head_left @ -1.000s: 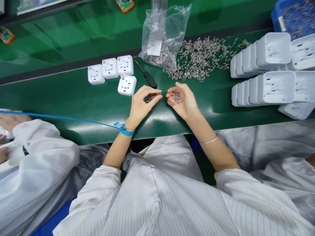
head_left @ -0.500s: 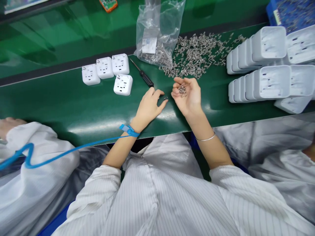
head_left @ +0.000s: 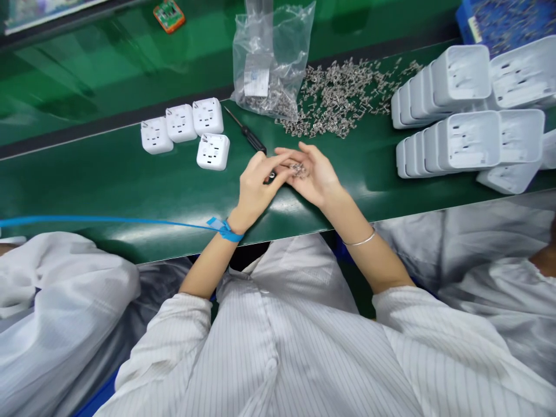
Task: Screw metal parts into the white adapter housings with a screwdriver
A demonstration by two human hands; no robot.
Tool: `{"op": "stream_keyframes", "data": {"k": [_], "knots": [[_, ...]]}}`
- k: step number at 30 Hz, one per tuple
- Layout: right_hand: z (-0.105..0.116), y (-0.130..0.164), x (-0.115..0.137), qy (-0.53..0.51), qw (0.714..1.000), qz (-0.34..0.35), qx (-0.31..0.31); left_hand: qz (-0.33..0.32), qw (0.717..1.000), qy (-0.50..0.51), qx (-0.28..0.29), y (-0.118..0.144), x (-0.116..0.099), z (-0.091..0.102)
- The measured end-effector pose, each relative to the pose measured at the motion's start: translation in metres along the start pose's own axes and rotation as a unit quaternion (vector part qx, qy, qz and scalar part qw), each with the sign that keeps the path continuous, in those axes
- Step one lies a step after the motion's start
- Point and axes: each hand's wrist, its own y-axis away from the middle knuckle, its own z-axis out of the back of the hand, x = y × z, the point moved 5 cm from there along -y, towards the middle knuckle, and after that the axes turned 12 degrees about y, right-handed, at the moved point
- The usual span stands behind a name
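My right hand [head_left: 315,176] is cupped palm up over the green belt [head_left: 108,174], holding a small heap of metal clips [head_left: 299,169]. My left hand [head_left: 256,184], with a blue wrist strap [head_left: 226,229], reaches its fingertips into that palm and touches the clips. A black screwdriver [head_left: 245,134] lies just beyond my left hand. A large loose pile of metal clips [head_left: 343,95] is spread behind my hands, next to a clear plastic bag [head_left: 269,58] with more clips in it.
Several white socket cubes [head_left: 182,124] stand at the left of the belt. Rows of white plastic housings [head_left: 460,110] are stacked on the right. A blue bin [head_left: 499,20] is at the far right. Co-workers' white sleeves [head_left: 56,289] flank me on both sides.
My left hand rose from the belt and moved right to meet my right palm. My right hand shifted slightly left. The blue strap cord pulled straight.
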Motion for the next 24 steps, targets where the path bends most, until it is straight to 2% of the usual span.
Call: {"op": "stream_keyframes", "data": {"k": [3, 10, 12, 16, 19, 21, 24], "knots": [[-0.009, 0.001, -0.006, -0.025, 0.998, -0.03, 0.049, 0.001, 1.0, -0.012, 0.021, 0.0, -0.001, -0.004], [-0.004, 0.004, 0.001, -0.108, 0.992, -0.004, 0.067, -0.019, 0.996, -0.019, -0.083, 0.003, -0.01, 0.016], [-0.004, 0.006, 0.005, -0.115, 0.991, 0.004, 0.062, -0.033, 0.996, -0.035, -0.074, 0.003, -0.009, 0.014], [-0.009, 0.007, 0.007, -0.146, 0.987, -0.015, 0.062, -0.059, 0.997, -0.049, -0.015, 0.001, -0.005, 0.004], [-0.012, 0.009, 0.007, -0.215, 0.972, -0.042, 0.087, -0.074, 0.996, -0.053, -0.023, 0.003, -0.009, 0.008], [-0.01, 0.014, 0.015, -0.266, 0.958, -0.041, 0.102, -0.073, 0.993, -0.075, -0.051, 0.006, -0.012, 0.016], [0.003, 0.027, 0.047, -0.309, 0.947, 0.015, 0.087, -0.05, 0.991, -0.097, -0.073, 0.009, -0.01, 0.024]]}}
